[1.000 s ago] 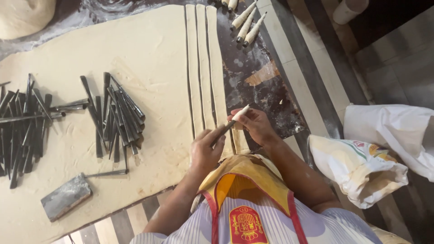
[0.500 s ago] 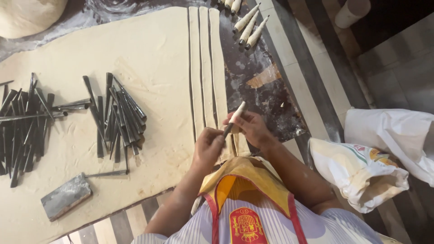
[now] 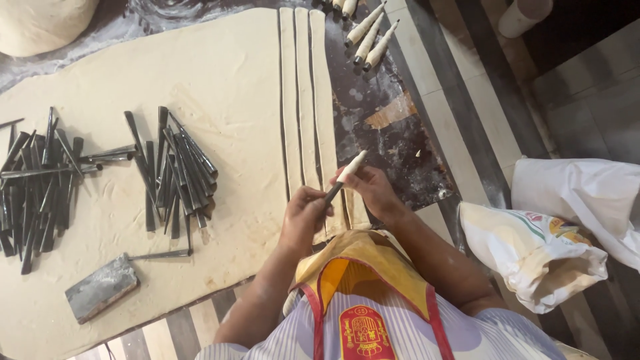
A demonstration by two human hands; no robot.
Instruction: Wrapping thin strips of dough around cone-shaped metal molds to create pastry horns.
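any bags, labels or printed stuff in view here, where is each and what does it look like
Printed sack: on the floor right of the table, slumped, cream with a coloured round emblem and green stripe.
Plain white sack: behind it at the right edge, crumpled, no print visible.
Apron emblem: on the person's chest, bottom centre, a red and gold crest.

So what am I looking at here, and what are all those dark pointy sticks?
You are looking down through a camera worn on a person's head, so you see their own arms. Their left hand and right hand hold one metal cone mould with a dough strip wound around it. The table is covered by a big dough sheet, with cut strips at its edge. The dark sticks are two piles of empty cone moulds. Finished wrapped cones lie at the top, a metal scraper lower left.
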